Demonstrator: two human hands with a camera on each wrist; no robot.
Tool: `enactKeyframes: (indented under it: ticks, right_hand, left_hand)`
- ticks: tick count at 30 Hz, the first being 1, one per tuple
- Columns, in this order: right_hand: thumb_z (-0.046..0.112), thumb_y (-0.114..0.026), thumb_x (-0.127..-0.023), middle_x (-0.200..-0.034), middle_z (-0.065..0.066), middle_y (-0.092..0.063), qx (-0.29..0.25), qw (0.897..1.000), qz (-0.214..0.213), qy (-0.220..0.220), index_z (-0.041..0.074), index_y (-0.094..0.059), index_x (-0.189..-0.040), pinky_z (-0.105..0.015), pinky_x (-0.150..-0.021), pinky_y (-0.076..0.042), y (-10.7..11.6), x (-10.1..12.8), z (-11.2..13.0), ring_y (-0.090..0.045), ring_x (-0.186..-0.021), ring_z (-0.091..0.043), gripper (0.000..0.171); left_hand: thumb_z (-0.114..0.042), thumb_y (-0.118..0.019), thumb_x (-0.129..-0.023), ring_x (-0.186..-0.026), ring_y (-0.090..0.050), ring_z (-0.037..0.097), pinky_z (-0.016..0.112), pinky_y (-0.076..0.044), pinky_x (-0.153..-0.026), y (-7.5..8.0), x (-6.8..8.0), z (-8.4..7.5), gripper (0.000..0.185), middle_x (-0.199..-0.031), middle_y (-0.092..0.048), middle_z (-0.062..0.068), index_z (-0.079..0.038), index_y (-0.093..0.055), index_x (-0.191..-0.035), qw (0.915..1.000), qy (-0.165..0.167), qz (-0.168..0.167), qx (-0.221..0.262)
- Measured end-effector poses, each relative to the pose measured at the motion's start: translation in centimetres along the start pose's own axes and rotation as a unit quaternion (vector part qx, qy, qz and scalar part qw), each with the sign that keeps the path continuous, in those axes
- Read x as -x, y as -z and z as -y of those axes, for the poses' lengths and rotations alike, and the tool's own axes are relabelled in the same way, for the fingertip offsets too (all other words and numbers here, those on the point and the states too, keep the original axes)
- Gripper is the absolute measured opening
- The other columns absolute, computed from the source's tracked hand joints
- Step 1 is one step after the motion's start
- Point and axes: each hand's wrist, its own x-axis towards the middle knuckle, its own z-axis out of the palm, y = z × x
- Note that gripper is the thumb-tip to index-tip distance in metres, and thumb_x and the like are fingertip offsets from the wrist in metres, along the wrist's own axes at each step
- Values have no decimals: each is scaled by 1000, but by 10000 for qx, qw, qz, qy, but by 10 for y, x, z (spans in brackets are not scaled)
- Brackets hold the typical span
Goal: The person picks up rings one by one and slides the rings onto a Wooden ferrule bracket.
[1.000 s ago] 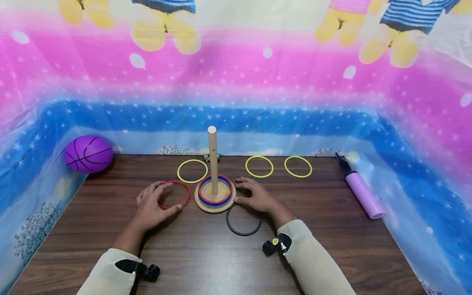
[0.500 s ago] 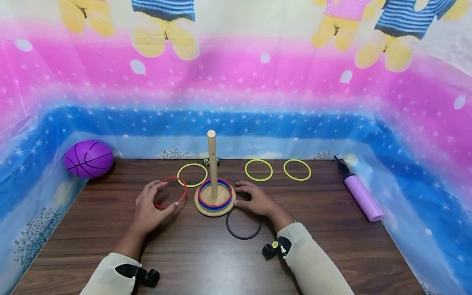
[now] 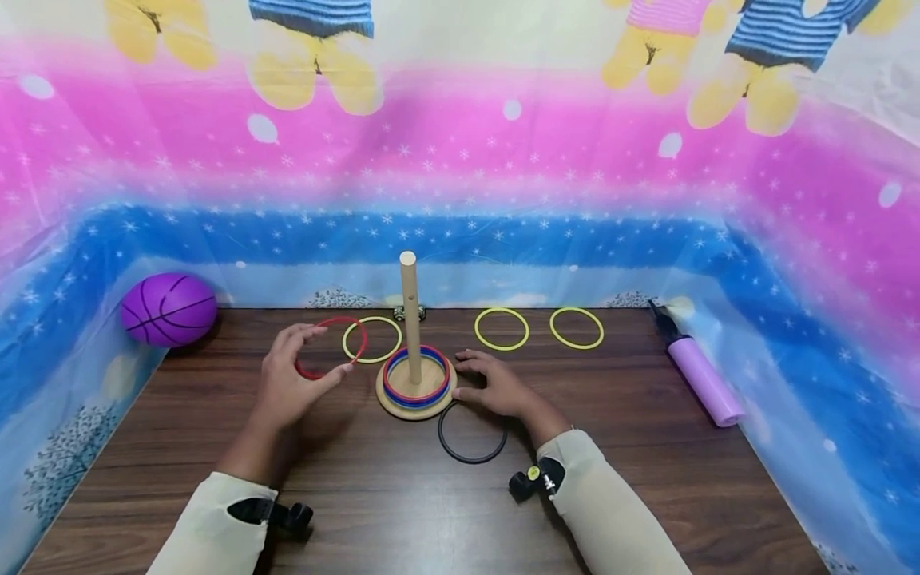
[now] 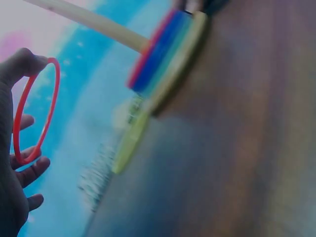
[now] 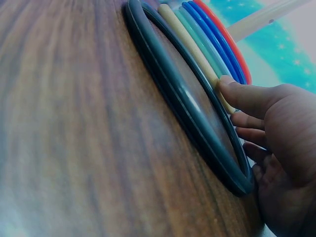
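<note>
Red ring [image 3: 332,348] is off the table [image 3: 402,495], pinched between the left hand's [image 3: 283,383] thumb and curled fingers [image 4: 33,168], left of the peg stand [image 3: 414,383] and tilted. Purple ball [image 3: 168,308] sits far left by the backdrop, pump [image 3: 700,377] far right. Right hand [image 3: 499,385] rests with straight spread fingers against the stand's base, holding nothing. Red and blue rings [image 3: 416,382] stacked on the peg. Black ring [image 3: 472,432] flat just beside the base. Three yellow rings [image 3: 501,328] lie behind.
</note>
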Motion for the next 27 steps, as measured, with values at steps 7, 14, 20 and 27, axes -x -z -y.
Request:
enactKeyframes:
  ticks: [7, 14, 20, 27]
  right_hand:
    - [30, -79, -104, -171, -10, -49, 11, 10000, -23, 54, 9, -68, -149, -59, -133, -35, 0, 0, 2, -29, -168, -35, 51]
    - [30, -79, -104, -172, -9, -48, 21, 10000, -25, -23, 9, -67, -150, -59, -134, -33, 1, 2, 3, -28, -169, -33, 52]
    - [31, -78, -104, -172, -9, -48, -14, 10000, -57, -8, 9, -67, -150, -60, -133, -33, 1, 2, 2, -29, -169, -34, 52]
    - [31, -78, -104, -172, -9, -47, -27, 10000, -8, 34, 10, -67, -150, -60, -133, -33, 1, 1, 1, -28, -169, -35, 52]
  left_hand:
    - [-14, -96, -76, -121, -61, 43, 57, -46, -99, 16, -28, -32, 66, -137, -63, 28, 2, -72, -136, 9996, -248, -144, -30]
    - [-15, -97, -76, -119, -63, 41, 50, -48, -94, 28, -51, -54, 73, -141, -62, 27, -1, -71, -142, 9985, -434, -320, -24]
    - [-19, -96, -78, -122, -63, 39, 47, -50, -91, 31, -61, -66, 77, -143, -62, 24, -4, -68, -148, 9987, -394, -336, -9]
    - [-18, -98, -75, -123, -62, 30, 15, -45, -87, 25, -70, -75, 79, -140, -62, 23, -4, -69, -147, 9955, -701, -620, 168]
